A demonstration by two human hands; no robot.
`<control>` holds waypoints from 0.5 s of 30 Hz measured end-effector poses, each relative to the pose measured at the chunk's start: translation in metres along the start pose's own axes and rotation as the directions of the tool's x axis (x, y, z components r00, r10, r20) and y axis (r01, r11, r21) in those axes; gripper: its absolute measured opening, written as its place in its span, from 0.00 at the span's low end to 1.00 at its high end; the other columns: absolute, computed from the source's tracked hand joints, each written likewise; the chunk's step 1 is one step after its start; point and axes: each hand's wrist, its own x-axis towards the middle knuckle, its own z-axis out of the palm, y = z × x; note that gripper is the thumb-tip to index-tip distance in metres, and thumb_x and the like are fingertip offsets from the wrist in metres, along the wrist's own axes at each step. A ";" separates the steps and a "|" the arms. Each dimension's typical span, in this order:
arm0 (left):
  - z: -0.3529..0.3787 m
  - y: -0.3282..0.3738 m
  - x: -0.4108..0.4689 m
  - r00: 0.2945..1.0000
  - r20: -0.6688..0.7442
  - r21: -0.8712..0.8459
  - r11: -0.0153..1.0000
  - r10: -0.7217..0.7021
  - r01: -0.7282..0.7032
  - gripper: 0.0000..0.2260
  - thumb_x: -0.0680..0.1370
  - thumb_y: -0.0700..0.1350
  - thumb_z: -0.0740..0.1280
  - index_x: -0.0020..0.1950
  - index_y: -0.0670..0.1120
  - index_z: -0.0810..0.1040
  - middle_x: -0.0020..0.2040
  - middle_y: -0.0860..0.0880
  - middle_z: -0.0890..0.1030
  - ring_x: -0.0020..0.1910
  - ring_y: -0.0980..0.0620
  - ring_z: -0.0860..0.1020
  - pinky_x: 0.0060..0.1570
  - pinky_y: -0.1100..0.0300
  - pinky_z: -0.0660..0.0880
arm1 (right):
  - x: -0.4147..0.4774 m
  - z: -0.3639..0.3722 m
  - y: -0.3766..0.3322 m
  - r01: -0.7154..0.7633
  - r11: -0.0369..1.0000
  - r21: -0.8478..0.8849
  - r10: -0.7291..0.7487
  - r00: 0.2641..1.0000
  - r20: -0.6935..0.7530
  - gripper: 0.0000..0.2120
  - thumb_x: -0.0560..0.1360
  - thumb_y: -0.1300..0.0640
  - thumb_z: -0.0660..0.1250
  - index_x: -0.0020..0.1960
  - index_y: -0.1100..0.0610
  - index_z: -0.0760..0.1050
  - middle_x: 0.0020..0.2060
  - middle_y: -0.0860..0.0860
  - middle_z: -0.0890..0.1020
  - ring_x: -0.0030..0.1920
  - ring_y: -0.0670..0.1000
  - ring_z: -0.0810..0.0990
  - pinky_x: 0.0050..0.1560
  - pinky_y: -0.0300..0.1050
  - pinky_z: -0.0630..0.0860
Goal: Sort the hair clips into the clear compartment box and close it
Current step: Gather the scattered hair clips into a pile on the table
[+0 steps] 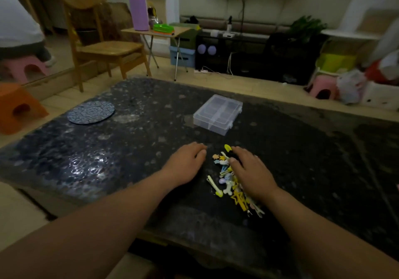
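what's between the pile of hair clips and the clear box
Nothing: in the head view, only bare dark table separates the hair clips from the closed clear box.

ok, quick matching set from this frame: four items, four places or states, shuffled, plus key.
Items
1. clear compartment box
2. hair clips
3. round patterned mat
4. left hand

Places or states
A. far left part of the dark table
B. loose pile, partly under the right hand
C. flat on the table, just left of the pile
D. lid shut, beyond both hands

Pairs: 1-D, 2-B, 3-A, 4-C
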 end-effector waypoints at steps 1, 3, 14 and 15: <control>0.010 0.014 -0.003 1.000 -0.003 -0.027 1.000 0.009 -0.009 0.17 0.86 0.52 0.57 0.70 0.49 0.79 0.69 0.49 0.80 0.71 0.50 0.74 0.71 0.53 0.69 | 0.000 -0.003 -0.001 -0.004 1.000 0.020 0.003 1.000 0.019 0.27 0.87 0.40 0.55 0.83 0.47 0.64 0.81 0.47 0.68 0.82 0.49 0.62 0.84 0.55 0.55; 0.027 0.039 -0.007 1.000 -0.029 -0.091 0.996 0.006 -0.009 0.18 0.85 0.53 0.55 0.61 0.48 0.82 0.58 0.47 0.83 0.60 0.47 0.79 0.62 0.47 0.74 | -0.003 -0.009 -0.001 -0.016 0.995 0.094 0.012 0.999 0.038 0.28 0.86 0.40 0.56 0.83 0.49 0.64 0.81 0.48 0.68 0.82 0.49 0.64 0.83 0.56 0.58; 0.048 0.074 0.024 0.997 -0.015 -0.140 0.987 -0.082 0.079 0.20 0.87 0.50 0.54 0.77 0.46 0.70 0.75 0.46 0.74 0.73 0.46 0.71 0.75 0.50 0.63 | -0.040 0.009 -0.008 -0.207 0.977 0.058 0.214 0.957 -0.197 0.27 0.87 0.47 0.51 0.81 0.56 0.65 0.79 0.54 0.71 0.80 0.55 0.66 0.83 0.58 0.58; 0.048 0.077 0.026 0.998 0.029 -0.126 0.990 -0.054 0.058 0.20 0.87 0.49 0.53 0.77 0.46 0.71 0.76 0.47 0.73 0.74 0.47 0.70 0.76 0.49 0.62 | -0.035 0.009 -0.013 -0.201 0.977 0.074 0.212 0.956 -0.202 0.26 0.87 0.47 0.51 0.81 0.56 0.65 0.79 0.54 0.71 0.80 0.54 0.66 0.83 0.57 0.57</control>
